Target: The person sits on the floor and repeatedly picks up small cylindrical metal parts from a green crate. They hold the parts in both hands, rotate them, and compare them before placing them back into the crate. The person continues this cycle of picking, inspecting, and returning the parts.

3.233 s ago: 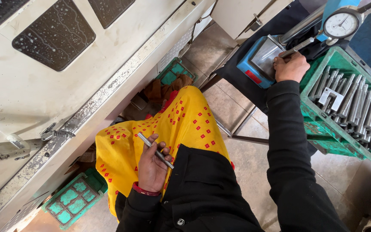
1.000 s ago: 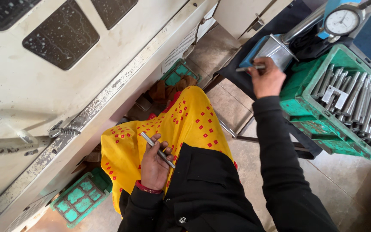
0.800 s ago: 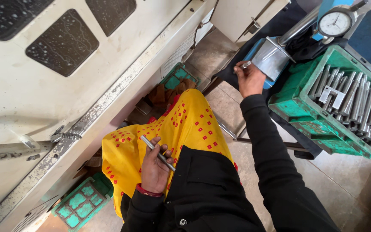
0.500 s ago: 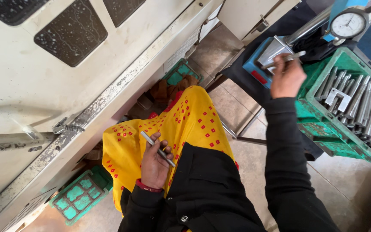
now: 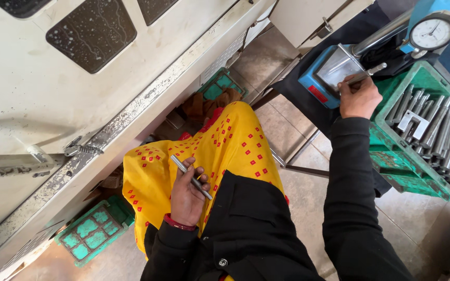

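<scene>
The left hand is clamped on a slim, smooth metal rod over yellow cloth. At two o'clock, the right hand pinches a second steel pin against a shiny block.

Smooth bright metal rods in a green crate, probably plastic.

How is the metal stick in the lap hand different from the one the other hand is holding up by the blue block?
The thin grey metal rod in the left hand lies slanted across yellow cloth on the lap; this rod is pressed under fingers. The metal rod in the right hand is raised beside the blue and silver gauge block; that rod sticks out past the grip. Both look slim, shiny and grey.
</scene>
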